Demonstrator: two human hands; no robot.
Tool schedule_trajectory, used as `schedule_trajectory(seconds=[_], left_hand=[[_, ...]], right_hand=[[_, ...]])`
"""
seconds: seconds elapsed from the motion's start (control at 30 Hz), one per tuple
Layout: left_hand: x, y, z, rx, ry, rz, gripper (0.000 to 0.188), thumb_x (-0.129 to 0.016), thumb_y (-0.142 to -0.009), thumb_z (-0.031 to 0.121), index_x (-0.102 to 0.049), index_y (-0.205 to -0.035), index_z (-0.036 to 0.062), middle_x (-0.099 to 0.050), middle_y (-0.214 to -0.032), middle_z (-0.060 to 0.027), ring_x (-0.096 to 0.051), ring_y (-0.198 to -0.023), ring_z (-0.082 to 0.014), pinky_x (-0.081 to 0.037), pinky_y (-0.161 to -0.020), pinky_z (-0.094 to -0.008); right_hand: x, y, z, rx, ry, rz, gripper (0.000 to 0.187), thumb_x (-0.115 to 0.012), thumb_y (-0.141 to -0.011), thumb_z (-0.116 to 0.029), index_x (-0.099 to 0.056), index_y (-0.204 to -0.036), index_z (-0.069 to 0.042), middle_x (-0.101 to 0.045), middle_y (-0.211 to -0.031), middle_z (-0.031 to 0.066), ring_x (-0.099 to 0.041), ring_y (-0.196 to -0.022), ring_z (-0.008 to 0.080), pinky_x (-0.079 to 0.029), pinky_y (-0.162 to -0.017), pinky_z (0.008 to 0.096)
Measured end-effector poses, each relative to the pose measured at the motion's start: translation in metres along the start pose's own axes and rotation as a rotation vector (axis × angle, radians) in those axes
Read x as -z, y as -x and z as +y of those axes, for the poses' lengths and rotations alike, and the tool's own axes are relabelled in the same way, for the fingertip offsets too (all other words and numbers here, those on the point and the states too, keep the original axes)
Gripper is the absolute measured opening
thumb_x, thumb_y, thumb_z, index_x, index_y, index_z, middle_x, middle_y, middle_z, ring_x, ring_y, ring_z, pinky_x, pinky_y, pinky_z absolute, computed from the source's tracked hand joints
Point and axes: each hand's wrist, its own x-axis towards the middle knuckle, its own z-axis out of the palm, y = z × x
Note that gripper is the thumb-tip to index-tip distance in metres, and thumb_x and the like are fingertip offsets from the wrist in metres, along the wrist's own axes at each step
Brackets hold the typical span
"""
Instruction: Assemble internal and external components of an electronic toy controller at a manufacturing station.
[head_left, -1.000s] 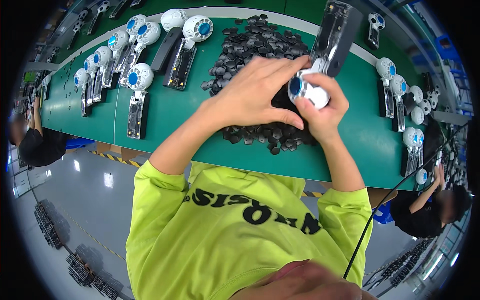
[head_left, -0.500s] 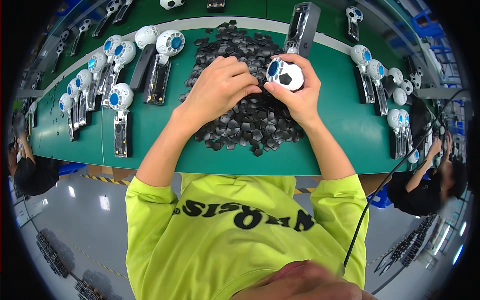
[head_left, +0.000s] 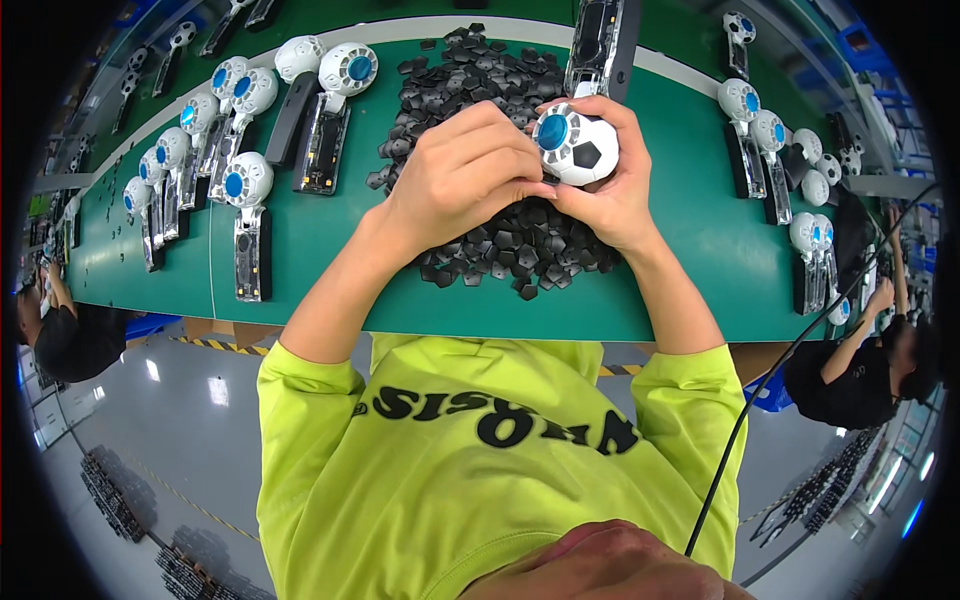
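My right hand [head_left: 622,185] wraps round the white ball-shaped head [head_left: 596,138] of a handheld device, patterned like a football with black pentagons and a round blue disc. Its long handle [head_left: 597,50], clear on one side and dark grey on the other, points away from me. The fingers of my left hand [head_left: 465,175] are pinched together against the ball's left side. A dark sliver shows at their tips, but what they hold is mostly hidden. Under both hands spreads a pile of small black pentagon pieces [head_left: 490,82].
Similar ball-headed devices stand or lie at the left [head_left: 250,230] and right [head_left: 748,150] of the green table [head_left: 400,305]. A dark cable [head_left: 745,410] runs down the right. Co-workers sit at the far left [head_left: 75,340] and far right [head_left: 850,375].
My left hand has moved right and up against the ball. The ball has turned a little, its blue disc facing me more. The view has shifted slightly.
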Motion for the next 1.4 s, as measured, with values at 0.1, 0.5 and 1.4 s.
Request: schedule_trajectory(seconds=[0.1, 0.5, 1.4], left_hand=[[-0.001, 0.001, 0.0, -0.064, -0.098, 0.012, 0.019, -0.083, -0.066, 0.005, -0.067, -0.076, 0.0047, -0.069, -0.079, -0.0016, -0.056, -0.071, -0.0168, -0.048, -0.064, -0.0262], [-0.003, 0.006, -0.003, 0.204, 0.142, -0.028, 0.017, -0.08, -0.07, 0.004, -0.065, -0.079, 0.0049, -0.064, -0.077, -0.0017, -0.052, -0.068, -0.0164, -0.043, -0.06, -0.0255], [0.007, 0.005, 0.019, 0.065, -0.169, -0.068, 0.019, -0.074, -0.07, -0.005, -0.065, -0.086, 0.0015, -0.064, -0.087, -0.0062, -0.053, -0.073, -0.0231, -0.045, -0.067, -0.0328]], right_hand=[[0.0, 0.001, -0.001, 0.005, 0.021, 0.004, 0.076, -0.072, -0.061, 0.01, -0.044, -0.13, -0.008, -0.058, -0.127, 0.0195, -0.064, -0.107, 0.0291, -0.052, -0.096, 0.0372], [-0.009, 0.003, -0.008, 0.052, 0.078, 0.055, 0.076, -0.073, -0.061, 0.01, -0.044, -0.129, -0.008, -0.059, -0.126, 0.0192, -0.064, -0.106, 0.029, -0.053, -0.095, 0.0374], [-0.025, -0.001, -0.004, 0.024, 0.221, 0.149, 0.065, -0.078, -0.056, 0.001, -0.057, -0.117, -0.013, -0.063, -0.104, 0.0073, -0.059, -0.091, 0.0253, -0.049, -0.083, 0.0351]])
